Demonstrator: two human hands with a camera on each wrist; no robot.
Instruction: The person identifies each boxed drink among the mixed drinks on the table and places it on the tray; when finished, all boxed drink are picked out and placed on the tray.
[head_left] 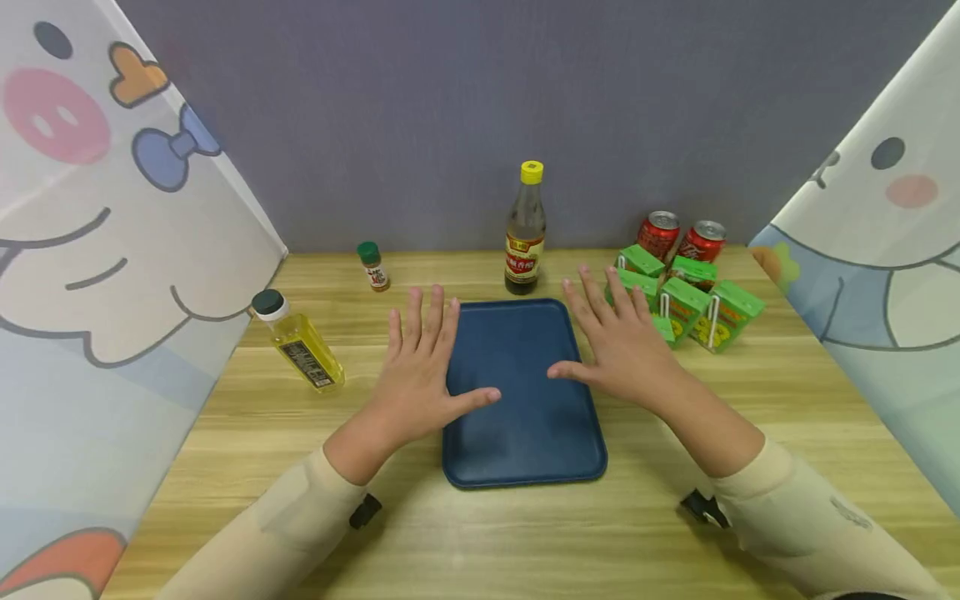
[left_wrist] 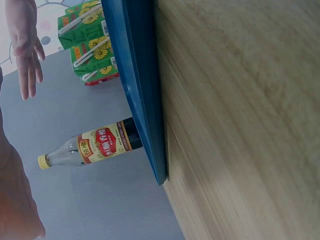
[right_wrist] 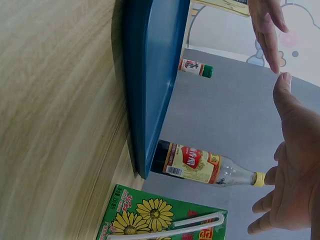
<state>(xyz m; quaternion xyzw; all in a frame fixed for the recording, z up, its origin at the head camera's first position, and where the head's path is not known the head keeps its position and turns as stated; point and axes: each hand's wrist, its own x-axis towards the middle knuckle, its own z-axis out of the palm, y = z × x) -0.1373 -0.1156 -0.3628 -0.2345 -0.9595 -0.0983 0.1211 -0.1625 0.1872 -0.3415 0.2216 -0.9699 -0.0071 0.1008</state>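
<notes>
My left hand [head_left: 420, 375] is held with straight fingers above the left edge of a dark blue tray [head_left: 525, 450], holding nothing. Above the tray's right side is my right hand [head_left: 622, 346], fingers spread and straight, also holding nothing. Both thumbs point inward over the tray. Close beyond the right fingers stand several green drink cartons [head_left: 681, 304] with white straws; that hand hides part of them. In the right wrist view the tray [right_wrist: 162, 60] lies flat on the table, apart from the right hand [right_wrist: 297, 160].
A vinegar bottle [head_left: 525, 242] with a yellow cap stands behind the tray. To the left are a green-capped spice jar [head_left: 374, 268] and a bottle of yellow oil [head_left: 306, 350]. Two red cans [head_left: 660, 233] stand behind the cartons. Panels enclose the table's back and sides.
</notes>
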